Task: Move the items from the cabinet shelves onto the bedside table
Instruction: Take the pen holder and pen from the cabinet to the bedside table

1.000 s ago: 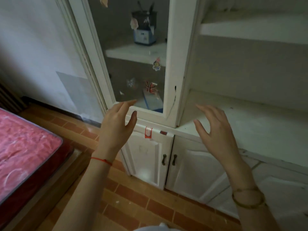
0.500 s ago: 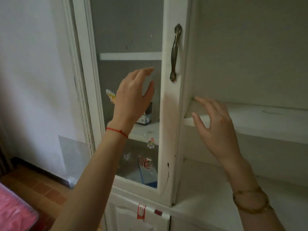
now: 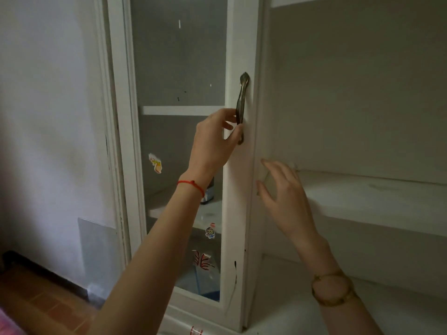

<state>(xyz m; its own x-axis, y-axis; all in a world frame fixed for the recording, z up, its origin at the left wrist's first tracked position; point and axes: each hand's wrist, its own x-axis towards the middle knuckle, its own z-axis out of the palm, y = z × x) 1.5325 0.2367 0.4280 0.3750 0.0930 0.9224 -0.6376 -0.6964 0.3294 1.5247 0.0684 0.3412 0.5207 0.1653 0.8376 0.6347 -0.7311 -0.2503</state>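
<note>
While the left hand (image 3: 212,141) curls its fingers (image 3: 238,132) around the door handle (image 3: 242,105), the right hand (image 3: 285,197) hovers spread and empty just right of the door. Behind the glass, below the left fingers, a container (image 3: 208,193) sits on the shelf (image 3: 208,216).

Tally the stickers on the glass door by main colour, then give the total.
Yellow-orange sticker: 1
Small cartoon-figure sticker, mixed colours: 1
Red-and-white striped sticker: 1
Total: 3 stickers on the glass door, whose handle the left hand is gripping.
</note>
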